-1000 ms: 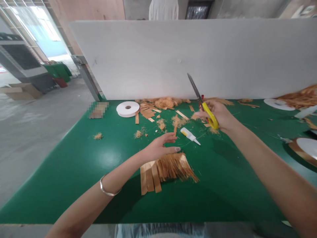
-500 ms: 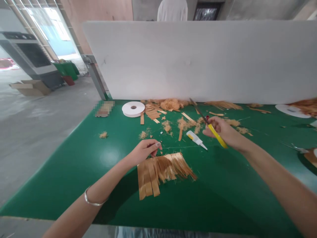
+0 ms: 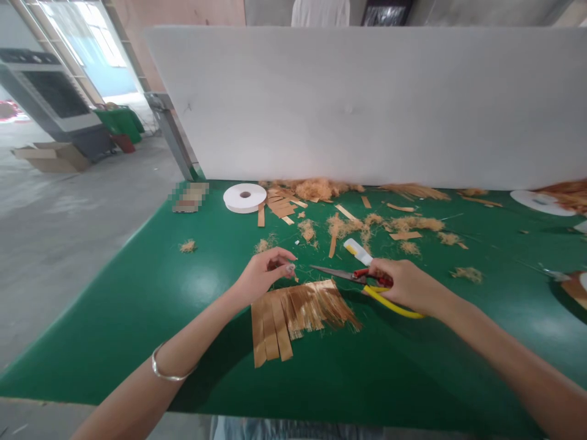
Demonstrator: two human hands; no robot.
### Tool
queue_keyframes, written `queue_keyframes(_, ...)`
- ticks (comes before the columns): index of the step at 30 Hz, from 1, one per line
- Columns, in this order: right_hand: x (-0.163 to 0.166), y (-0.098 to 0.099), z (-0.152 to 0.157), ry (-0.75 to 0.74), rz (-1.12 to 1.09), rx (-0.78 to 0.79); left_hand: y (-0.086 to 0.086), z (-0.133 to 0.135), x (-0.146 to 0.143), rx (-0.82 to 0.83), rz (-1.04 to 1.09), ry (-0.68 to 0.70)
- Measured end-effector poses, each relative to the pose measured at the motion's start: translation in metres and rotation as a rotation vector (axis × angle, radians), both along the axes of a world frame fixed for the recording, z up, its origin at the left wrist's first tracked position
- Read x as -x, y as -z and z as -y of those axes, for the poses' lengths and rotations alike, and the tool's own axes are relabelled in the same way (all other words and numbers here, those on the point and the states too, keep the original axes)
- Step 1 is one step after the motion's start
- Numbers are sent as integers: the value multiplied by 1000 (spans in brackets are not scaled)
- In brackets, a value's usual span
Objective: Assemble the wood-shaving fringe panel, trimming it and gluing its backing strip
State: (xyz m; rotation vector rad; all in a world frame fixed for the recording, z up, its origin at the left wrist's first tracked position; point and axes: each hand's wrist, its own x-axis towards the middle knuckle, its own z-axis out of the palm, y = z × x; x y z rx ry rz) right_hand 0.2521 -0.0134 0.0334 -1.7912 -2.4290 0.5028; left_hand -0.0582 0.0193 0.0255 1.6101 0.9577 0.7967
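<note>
My right hand (image 3: 403,282) grips scissors (image 3: 360,277) with one red and one yellow handle, their blades pointing left over the green table. Close to the tips, my left hand (image 3: 266,272) has its thumb and fingers drawn together; whatever they may pinch is too small to make out. Just below that hand lies a tan ribbon fringe (image 3: 293,311), cut into wide strips on its left and fine shredded strands on its right. A white glue bottle (image 3: 358,250) lies behind the scissors, its nozzle end hidden by my right hand.
Shredded tan fibres (image 3: 316,189) and cut ribbon pieces (image 3: 279,205) lie along the back of the table (image 3: 151,342). A white roll (image 3: 245,198) sits at the back left. Behind stands a tall white board (image 3: 348,110). A dark round item (image 3: 573,293) is at the right edge.
My right hand has come down and toward the left with the scissors, whose blades now point left near my left hand. My left hand stays above the fringe, its fingers slightly shifted.
</note>
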Motion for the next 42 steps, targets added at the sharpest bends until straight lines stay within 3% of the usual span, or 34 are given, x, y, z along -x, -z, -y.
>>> queue_keyframes(5,25,1,5,-248,130,-66,0,4,-1,-18,-26,-2)
queue_keyframes(11,43,-2,7,-340,151,-93,-2,6,-1,43,-54,8)
queue_keyframes(15,44,-3,6,-334,149,-113,-2,7,-1,70,3,32)
queue_keyframes(24,20,17,14,-141,-28,-133,-4,6,-1,76,22,-19)
queue_keyframes(31,35,6,13,-180,192,-216,-3,6,0,43,24,-15)
queue_keyframes(37,47,0,11,-213,391,-130,0,7,1,48,25,-6)
queue_keyframes(42,51,-3,11,-232,415,-111,2,7,0,59,40,0)
